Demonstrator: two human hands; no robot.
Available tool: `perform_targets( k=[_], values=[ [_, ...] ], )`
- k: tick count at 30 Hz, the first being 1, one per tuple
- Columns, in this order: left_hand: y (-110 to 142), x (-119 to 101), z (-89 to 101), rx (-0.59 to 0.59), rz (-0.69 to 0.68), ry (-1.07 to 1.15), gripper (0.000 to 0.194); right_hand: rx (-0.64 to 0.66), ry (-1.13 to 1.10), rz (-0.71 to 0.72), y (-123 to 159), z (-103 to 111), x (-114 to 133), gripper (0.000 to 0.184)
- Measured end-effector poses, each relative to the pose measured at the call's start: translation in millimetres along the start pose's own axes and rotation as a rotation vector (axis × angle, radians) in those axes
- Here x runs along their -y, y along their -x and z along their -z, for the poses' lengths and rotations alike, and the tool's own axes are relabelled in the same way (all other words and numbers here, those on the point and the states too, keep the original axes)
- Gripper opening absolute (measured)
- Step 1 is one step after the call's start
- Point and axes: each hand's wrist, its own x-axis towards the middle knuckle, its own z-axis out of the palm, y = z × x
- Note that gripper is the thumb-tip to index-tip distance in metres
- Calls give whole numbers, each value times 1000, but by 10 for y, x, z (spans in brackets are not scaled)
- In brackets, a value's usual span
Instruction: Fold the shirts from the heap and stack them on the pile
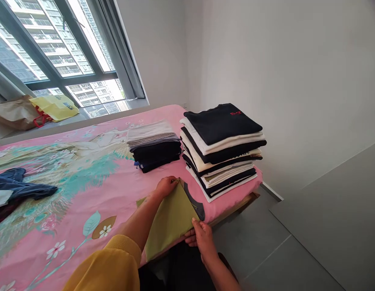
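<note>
Mustard sleeve point(105, 262) foremost; left hand point(166, 186) and right hand point(202, 236) pinch olive cloth point(172, 214), judged light, limp, best held by corners.

— What lies near the front edge of the pale window ledge point(114, 114)?
— A crumpled yellow plastic bag point(56, 107), and beside it, toward the left end, a brown paper-like bag point(13, 114).

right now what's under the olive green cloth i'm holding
Beside the olive green cloth, toward the tall stack, a dark grey piece shows; I can't tell if it's underneath or attached. Pink bedspread shows on the other side. Anything beneath the cloth's middle is hidden.
</note>
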Motion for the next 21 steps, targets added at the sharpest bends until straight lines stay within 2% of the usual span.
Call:
perform_targets(
  k=[6, 11, 13, 16, 18, 21],
  values=[
    [90, -15, -13, -65, -12, 36, 25, -17, 2, 67, 9, 24, -28, 53],
    [148, -44, -19, -152, -30, 42, 26, -62, 189, 69, 3, 176, -66, 55],
    [273, -34, -19, -217, -35, 40, 31, -104, 221, 173, 80, 252, -6, 54],
    [642, 49, -45, -279, -117, 25, 32, -92, 258, 412, 273, 267, 212, 45],
    [949, 140, -74, -278, -166, -13, 35, -13, 347, 562, 374, 163, 410, 37],
    [1317, 270, -93, -234, -121, -116, 40, 157, 568, 786, 336, -149, 680, 29]
  ],
)
